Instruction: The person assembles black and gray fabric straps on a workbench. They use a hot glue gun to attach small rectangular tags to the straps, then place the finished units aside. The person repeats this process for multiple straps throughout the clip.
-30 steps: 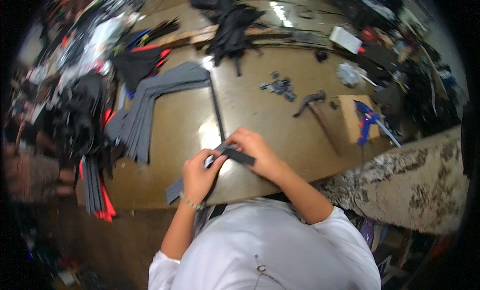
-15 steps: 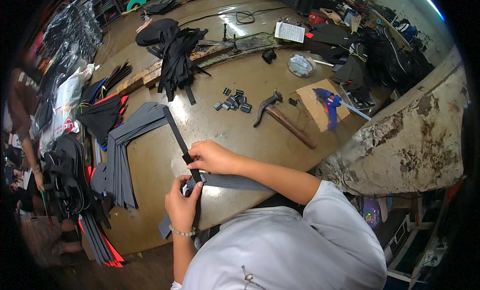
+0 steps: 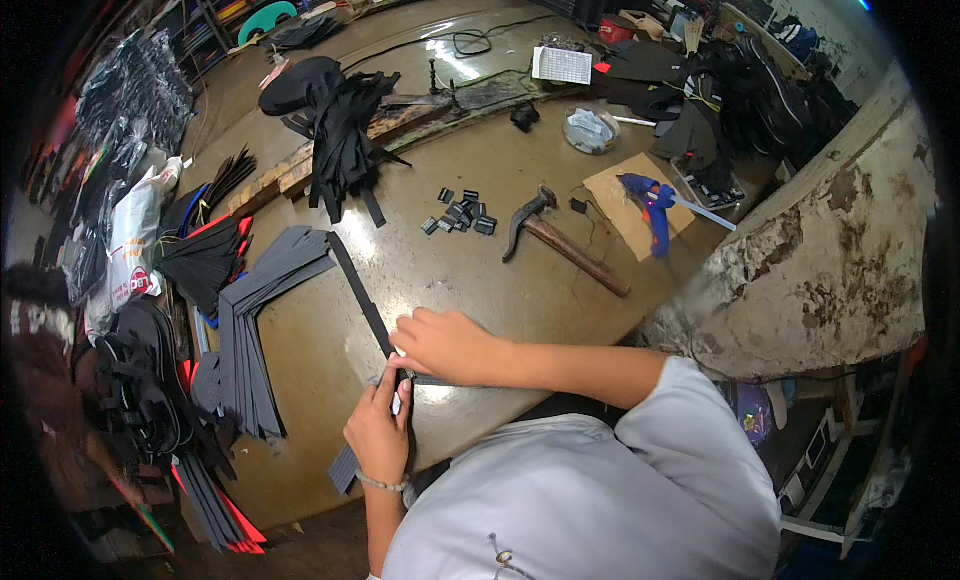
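Observation:
A long narrow black strap (image 3: 357, 292) runs from the grey pieces toward me and ends between my hands. My left hand (image 3: 378, 438), with a beaded bracelet at the wrist, pinches the strap's near end with thumb and fingers. My right hand (image 3: 445, 346) is closed over the strap just beyond it, its fingertips touching the left fingers. Under the hands lies a grey ribbed strip, its lower end (image 3: 344, 469) showing at the table edge beside my left wrist. The exact spot where strap and strip meet is hidden by my fingers.
Small black buckle-like pieces (image 3: 459, 213), a hammer (image 3: 575, 252) and a blue glue gun (image 3: 655, 212) on cardboard lie beyond my hands. Fanned grey pieces (image 3: 250, 330) and a heap of black straps (image 3: 345, 140) are to the left. A worn pale slab (image 3: 800, 250) stands right.
My hands have drawn closer together and slightly nearer to me, the right now over the strap's near part. The grey strip shows far less. The whole view has shifted a little.

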The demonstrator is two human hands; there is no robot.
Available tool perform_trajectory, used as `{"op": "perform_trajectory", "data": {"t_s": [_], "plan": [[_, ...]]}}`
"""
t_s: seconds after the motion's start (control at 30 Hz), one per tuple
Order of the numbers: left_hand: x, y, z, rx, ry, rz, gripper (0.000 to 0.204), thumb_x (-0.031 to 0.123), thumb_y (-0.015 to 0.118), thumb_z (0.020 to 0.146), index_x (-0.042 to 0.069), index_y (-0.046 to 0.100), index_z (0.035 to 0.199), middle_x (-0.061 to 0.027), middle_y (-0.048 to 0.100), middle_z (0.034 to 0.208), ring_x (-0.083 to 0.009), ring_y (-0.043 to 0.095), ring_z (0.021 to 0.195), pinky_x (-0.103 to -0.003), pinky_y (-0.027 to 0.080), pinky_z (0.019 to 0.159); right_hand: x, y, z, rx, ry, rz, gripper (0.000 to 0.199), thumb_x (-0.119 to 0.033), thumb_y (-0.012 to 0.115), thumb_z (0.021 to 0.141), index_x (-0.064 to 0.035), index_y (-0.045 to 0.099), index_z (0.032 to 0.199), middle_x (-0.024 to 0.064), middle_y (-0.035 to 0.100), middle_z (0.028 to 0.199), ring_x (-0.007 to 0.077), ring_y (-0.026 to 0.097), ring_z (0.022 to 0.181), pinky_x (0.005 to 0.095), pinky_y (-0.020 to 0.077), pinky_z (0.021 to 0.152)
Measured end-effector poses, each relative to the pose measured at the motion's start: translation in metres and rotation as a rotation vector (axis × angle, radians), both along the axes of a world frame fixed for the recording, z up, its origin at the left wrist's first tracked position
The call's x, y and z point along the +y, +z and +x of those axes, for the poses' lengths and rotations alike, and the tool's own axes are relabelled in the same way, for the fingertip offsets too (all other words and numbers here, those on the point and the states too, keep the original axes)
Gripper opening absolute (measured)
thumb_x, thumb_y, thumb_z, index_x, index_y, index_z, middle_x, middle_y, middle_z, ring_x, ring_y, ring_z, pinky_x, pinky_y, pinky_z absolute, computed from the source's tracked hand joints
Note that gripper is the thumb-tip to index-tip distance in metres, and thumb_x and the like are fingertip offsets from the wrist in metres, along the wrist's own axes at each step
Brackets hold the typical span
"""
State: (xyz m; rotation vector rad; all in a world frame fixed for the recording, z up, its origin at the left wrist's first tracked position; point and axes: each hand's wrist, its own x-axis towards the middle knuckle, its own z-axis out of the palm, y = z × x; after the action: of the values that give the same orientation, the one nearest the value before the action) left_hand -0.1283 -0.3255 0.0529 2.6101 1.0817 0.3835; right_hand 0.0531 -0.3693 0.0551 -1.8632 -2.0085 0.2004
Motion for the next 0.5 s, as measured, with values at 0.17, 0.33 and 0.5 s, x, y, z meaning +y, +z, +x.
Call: {"op": "perform_trajectory", "data": {"t_s": [0.17,0.33,0.5], "plan": [[-0.002,-0.003,0.002,-0.034,0.004,0.002,0.038,0.028,0.062,0.093,0.026,0.061,0.131,-0.0086,0.06,0.073,-0.0282,0.059,0.06,-0.039,0.047,0.055,-0.035,-0.023,0.013,-0.229,0.314,0.334,0.025,-0.02,0.061,0.081,-0.0083,0.064,0.103,-0.0008,0.06,0.115,0.017,0.054,0.1,0.0289,0.0469,0.074],[0.0,-0.002,0.003,-0.022,-0.019,0.035,0.039,0.025,0.062,0.092,0.026,0.06,0.132,-0.0079,0.06,0.073,-0.0278,0.06,0.06,-0.038,0.048,0.056,-0.032,-0.026,0.023,-0.284,0.369,0.381,0.026,-0.019,0.058,0.082,-0.0111,0.066,0.106,-0.0038,0.06,0.117,0.0148,0.054,0.103,0.0278,0.044,0.079],[-0.001,0.0,0.004,-0.04,-0.001,0.037,0.039,0.025,0.062,0.092,0.026,0.06,0.131,-0.0079,0.062,0.075,-0.0271,0.06,0.06,-0.038,0.048,0.057,-0.03,-0.023,0.026,-0.266,0.387,0.415,0.026,-0.019,0.058,0.082,-0.011,0.066,0.106,-0.0038,0.061,0.118,0.0154,0.054,0.104,0.0284,0.0439,0.08]]}}
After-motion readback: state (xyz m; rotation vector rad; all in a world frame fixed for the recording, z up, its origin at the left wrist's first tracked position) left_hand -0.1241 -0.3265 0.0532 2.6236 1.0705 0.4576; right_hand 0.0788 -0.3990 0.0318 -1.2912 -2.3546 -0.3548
